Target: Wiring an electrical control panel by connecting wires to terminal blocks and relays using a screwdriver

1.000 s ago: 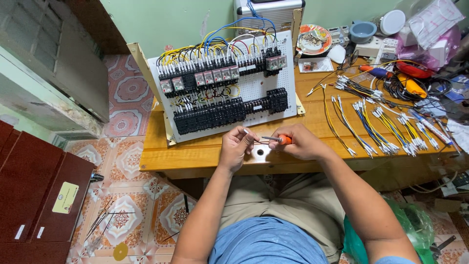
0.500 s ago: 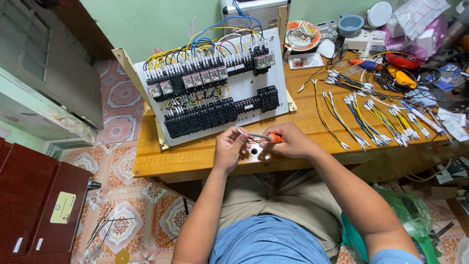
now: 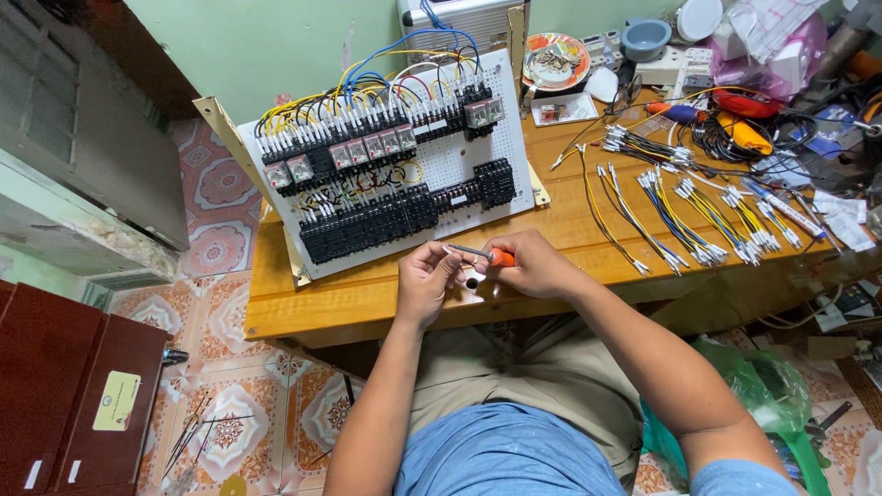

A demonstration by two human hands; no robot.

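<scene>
Wooden table (image 3: 570, 230) carries white wired panel (image 3: 395, 174), loose wires (image 3: 698, 197), patterned plate (image 3: 556, 60).

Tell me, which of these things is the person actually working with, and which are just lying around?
In use:
left hand and right hand
orange-handled screwdriver
small white part between the hands

Lying about:
wired control panel
cut wires
patterned plate
grey bowl
wooden table

right hand (image 3: 537, 266) grips orange screwdriver (image 3: 482, 254); left hand (image 3: 424, 276) at tip

Yellow label (image 3: 117, 400) on the dark red cabinet (image 3: 55, 386).
</scene>
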